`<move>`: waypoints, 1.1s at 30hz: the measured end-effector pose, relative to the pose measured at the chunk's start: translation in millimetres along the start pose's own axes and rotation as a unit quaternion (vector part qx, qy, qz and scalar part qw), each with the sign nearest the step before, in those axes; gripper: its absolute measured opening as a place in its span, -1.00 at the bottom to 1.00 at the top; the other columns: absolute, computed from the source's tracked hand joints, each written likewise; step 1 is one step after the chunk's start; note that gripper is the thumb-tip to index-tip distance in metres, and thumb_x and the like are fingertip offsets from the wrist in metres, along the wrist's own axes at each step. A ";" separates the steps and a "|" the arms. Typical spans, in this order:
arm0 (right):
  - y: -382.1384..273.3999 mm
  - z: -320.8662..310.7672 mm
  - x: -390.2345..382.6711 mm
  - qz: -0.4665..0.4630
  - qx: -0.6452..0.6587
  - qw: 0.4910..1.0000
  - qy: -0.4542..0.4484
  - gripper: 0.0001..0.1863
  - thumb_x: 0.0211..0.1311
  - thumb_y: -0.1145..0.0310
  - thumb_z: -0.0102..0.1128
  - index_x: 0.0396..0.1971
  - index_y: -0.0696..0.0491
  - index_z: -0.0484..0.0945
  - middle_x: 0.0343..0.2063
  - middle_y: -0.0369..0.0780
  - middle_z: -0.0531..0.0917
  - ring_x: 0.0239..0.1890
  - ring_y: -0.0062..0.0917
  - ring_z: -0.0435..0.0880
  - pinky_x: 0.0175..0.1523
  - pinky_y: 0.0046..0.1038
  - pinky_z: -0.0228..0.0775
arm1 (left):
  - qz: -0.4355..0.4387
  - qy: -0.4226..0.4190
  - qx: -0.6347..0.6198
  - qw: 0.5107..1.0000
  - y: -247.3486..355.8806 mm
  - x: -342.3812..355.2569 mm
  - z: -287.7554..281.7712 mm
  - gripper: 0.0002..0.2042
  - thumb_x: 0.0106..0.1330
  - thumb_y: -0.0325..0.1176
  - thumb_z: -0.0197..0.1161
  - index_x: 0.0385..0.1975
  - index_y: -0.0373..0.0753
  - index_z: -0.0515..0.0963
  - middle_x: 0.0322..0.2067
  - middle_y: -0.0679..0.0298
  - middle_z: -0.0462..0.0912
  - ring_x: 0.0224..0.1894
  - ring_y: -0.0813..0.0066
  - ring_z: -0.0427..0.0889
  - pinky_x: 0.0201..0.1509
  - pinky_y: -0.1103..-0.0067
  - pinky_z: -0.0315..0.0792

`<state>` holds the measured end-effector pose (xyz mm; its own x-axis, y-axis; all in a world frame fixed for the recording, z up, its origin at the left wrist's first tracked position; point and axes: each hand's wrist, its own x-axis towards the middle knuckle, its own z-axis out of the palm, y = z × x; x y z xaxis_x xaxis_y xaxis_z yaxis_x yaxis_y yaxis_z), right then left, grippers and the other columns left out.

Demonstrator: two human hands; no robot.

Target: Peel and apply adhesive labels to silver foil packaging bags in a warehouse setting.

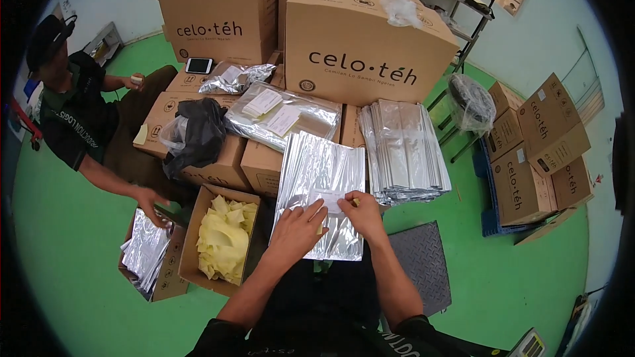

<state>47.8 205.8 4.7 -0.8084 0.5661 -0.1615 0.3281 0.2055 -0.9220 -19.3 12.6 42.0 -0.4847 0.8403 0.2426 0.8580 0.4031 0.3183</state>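
A silver foil pouch (322,165) lies on top of a stack of similar pouches in front of me. On its lower half is a white label (328,199). My left hand (297,230) lies over the label's left side, fingers stretched out and pressing down. A small pale yellow piece (322,229) shows beside its thumb; whether the hand grips it is hidden. At the label's right edge, my right hand (361,214) is closed in a pinch, with a bit of yellow at its fingertips.
A carton of crumpled yellow paper (225,238) stands left of my lap. More foil pouches (403,149) are piled at right. A wrapped foil bundle (284,116) bears label stacks. At left, a co-worker's hand (153,205) reaches over a carton of pouches (149,244). Large cartons (370,46) rise behind.
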 end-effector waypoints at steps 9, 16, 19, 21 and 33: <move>-22.4 13.2 -16.5 -0.061 -0.404 0.912 0.033 -0.46 0.01 0.11 0.47 -0.10 0.09 0.48 -0.23 -0.06 0.65 -0.30 -0.11 0.72 -0.23 -0.17 0.56 | -0.029 -0.103 0.052 0.993 -7.2 3.2 31.0 -0.57 0.22 -0.11 0.32 0.06 -0.15 0.55 0.19 0.17 0.50 0.09 0.14 0.57 0.11 0.16 0.39; -28.0 -9.5 -26.3 -0.058 -0.409 0.908 0.072 -0.34 -0.02 0.16 0.50 0.03 0.07 0.36 -0.13 -0.06 0.52 -0.29 -0.08 0.69 -0.29 -0.13 0.54 | -0.075 -0.082 0.022 0.994 -11.4 2.9 21.0 -0.56 0.21 -0.13 0.34 0.05 -0.20 0.54 0.18 0.07 0.49 0.13 0.10 0.55 0.16 0.17 0.40; -21.3 -14.9 -30.8 -0.227 -0.278 0.923 0.136 -0.52 0.14 0.23 0.39 0.00 0.10 0.45 -0.32 -0.16 0.56 -0.36 -0.30 0.65 -0.32 -0.30 0.47 | -0.095 -0.036 -0.131 0.986 -5.4 -3.3 1.3 -0.53 0.23 -0.15 0.35 0.08 -0.23 0.52 0.10 0.02 0.55 0.10 0.03 0.57 0.15 0.21 0.44; -28.6 -4.0 -41.7 -0.154 -0.068 0.981 0.093 -0.63 0.25 0.27 0.30 -0.04 0.10 0.47 -0.40 -0.24 0.52 -0.48 -0.47 0.53 -0.38 -0.43 0.39 | -0.116 -0.026 -0.300 0.946 6.1 -12.6 -16.0 -0.44 0.20 -0.19 0.41 0.17 -0.27 0.45 0.00 -0.04 0.62 0.04 -0.02 0.63 0.10 0.28 0.50; -69.2 124.9 -86.2 -0.075 0.375 0.915 -0.125 -0.79 0.50 0.30 -0.17 -0.15 0.12 0.38 -0.30 -0.28 0.47 -0.21 -0.65 0.43 -0.02 -0.60 0.29 | -0.175 0.176 -0.244 0.938 -9.0 -90.1 -23.5 -0.60 0.21 -0.52 0.34 0.08 -0.40 0.53 -0.28 0.00 0.68 -0.27 0.22 0.70 -0.16 0.50 0.54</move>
<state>33.8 43.1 38.5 -0.9343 0.3566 -0.0016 -0.1483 -0.3928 -0.9076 12.6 -75.2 38.8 -0.8218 0.4816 0.3045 0.4977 0.3465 0.7951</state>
